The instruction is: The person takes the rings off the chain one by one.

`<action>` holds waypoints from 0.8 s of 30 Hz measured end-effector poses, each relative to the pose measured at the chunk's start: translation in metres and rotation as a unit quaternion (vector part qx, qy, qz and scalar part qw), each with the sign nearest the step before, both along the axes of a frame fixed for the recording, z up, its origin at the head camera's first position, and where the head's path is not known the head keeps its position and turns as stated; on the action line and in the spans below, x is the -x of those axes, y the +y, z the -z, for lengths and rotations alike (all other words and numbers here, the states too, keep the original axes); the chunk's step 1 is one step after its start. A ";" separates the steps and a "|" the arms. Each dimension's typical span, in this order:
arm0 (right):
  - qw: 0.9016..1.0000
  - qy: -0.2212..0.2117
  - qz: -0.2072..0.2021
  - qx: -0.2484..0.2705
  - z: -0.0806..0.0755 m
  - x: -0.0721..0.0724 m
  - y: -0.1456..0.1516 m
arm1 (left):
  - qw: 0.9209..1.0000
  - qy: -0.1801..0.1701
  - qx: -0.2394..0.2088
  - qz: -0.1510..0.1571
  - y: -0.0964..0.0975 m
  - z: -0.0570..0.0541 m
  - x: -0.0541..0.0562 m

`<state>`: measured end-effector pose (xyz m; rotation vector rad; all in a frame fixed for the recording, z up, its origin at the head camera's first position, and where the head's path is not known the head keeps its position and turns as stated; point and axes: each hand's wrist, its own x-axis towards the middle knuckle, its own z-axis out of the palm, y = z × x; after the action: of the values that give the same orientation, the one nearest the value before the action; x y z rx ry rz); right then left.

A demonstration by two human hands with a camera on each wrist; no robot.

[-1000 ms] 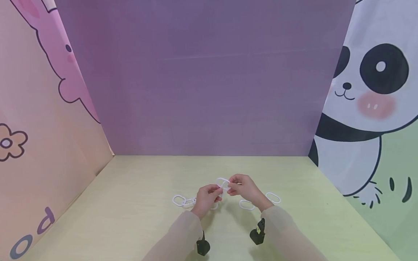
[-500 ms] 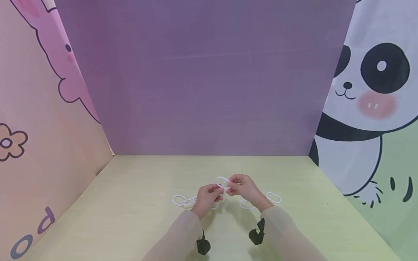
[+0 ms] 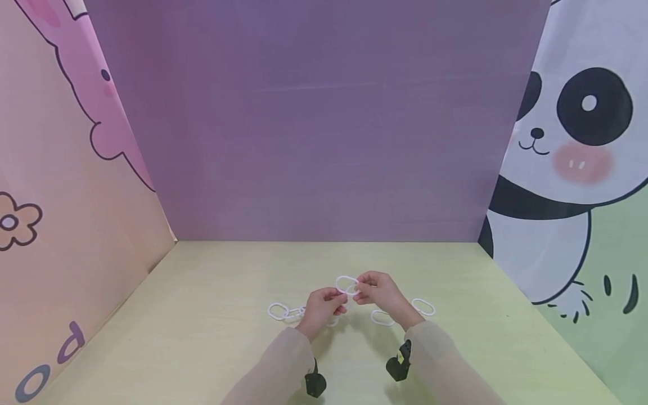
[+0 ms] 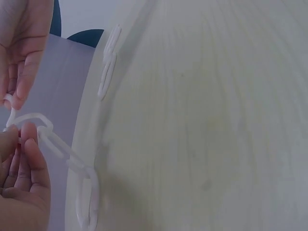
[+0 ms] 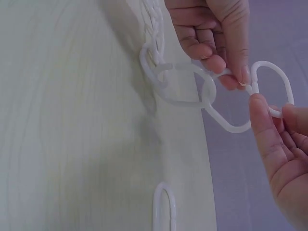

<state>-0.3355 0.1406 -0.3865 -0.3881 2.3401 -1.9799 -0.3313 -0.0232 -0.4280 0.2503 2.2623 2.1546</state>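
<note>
Pale wooden table (image 3: 212, 337), purple backdrop. Little has changed since the earlier frames: both hands remain raised at centre. Left hand (image 3: 320, 309) pinches the white link chain (image 3: 286, 313); right hand (image 3: 378, 293) pinches the open link (image 3: 346, 284) hooked to it. Two loose links (image 3: 423, 306) lie right. Chain partly hidden behind the left hand.

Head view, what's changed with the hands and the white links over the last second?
Very little. The left hand and right hand hold the same white link between them above the table, shifted only by a trace. The chain trailing to the left and the two loose links on the right lie where they did. Nothing was picked up or let go.
</note>
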 end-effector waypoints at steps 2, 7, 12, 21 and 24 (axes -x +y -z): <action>1.000 0.000 0.005 -0.003 -0.002 0.000 0.001 | 1.000 0.001 0.000 -0.002 0.000 0.000 0.000; 1.000 0.005 0.018 -0.009 -0.007 0.003 0.008 | 1.000 0.002 0.006 -0.006 0.001 -0.002 0.001; 0.999 0.001 0.031 -0.006 -0.012 0.006 0.017 | 1.000 0.000 0.014 -0.009 0.001 -0.003 0.001; 0.999 -0.003 0.054 0.003 -0.013 0.011 0.032 | 1.000 0.002 0.016 -0.004 0.001 -0.008 -0.002; 0.998 -0.006 0.060 0.010 -0.012 0.013 0.036 | 1.000 0.005 0.018 -0.003 0.002 -0.005 0.000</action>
<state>-0.3481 0.1770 -0.3748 -0.2426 2.3922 -2.0508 -0.3313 -0.0215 -0.4234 0.2567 2.3080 2.1174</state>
